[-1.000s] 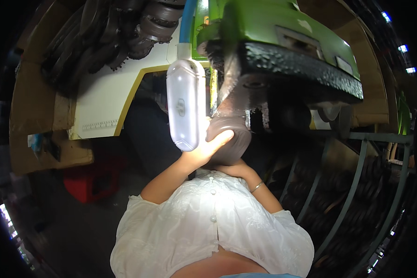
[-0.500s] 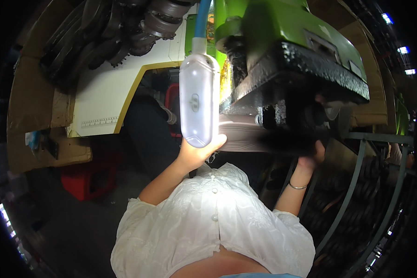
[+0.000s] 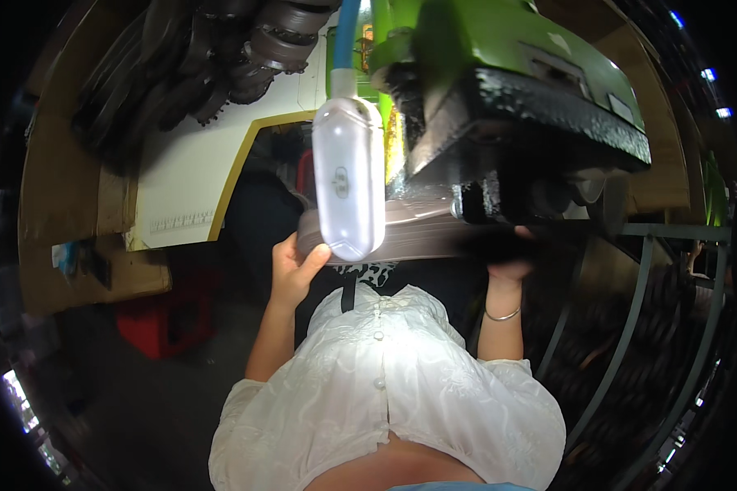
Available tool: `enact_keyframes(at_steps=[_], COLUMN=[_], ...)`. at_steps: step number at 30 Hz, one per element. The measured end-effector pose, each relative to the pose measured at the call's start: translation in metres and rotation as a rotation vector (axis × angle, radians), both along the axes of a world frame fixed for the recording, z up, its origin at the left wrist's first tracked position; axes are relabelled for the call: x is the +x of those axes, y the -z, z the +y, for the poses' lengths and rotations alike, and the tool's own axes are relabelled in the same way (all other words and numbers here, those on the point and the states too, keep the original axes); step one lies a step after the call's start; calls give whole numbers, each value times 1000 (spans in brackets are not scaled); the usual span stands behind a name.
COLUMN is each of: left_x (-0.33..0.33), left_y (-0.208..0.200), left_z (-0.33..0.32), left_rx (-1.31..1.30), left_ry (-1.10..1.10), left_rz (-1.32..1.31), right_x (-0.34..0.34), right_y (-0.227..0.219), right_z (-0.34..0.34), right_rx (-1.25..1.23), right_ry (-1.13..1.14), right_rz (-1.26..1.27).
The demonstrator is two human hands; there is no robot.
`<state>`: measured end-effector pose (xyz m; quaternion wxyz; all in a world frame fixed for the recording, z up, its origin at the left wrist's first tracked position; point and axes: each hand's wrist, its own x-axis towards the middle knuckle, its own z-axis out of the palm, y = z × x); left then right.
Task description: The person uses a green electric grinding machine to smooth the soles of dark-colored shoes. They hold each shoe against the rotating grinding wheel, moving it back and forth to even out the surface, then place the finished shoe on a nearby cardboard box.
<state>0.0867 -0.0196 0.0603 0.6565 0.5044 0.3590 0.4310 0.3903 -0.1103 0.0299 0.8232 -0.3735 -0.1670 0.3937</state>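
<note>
Head view is showing your left hand [image 3: 291, 274] gripping the left end of a brown piece [image 3: 413, 236], thumb pressing on its near edge. Your right hand [image 3: 509, 266] is reaching the right end, but shadow is hiding its fingers, so its grip cannot be told. The piece is stretching left to right beside the green machine [image 3: 499, 41], and a lit lamp [image 3: 350, 180] is covering part of it.
</note>
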Motion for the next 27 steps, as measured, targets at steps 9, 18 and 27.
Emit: enact_keyframes(at_steps=[9,18,27], left_x=[-67,-90,1], left_y=[27,47,70], left_z=[-9,-16,-33], left_rx=[-59,-149,141], left_ry=[-9,110,394], left_rz=[22,185,749], right_x=[-70,-86,-69], right_y=[-35,-42,-68], right_z=[41,50,77], right_rx=[43,6,-120], right_ry=[-120,-308,-566], right_rz=[-61,-272,-852])
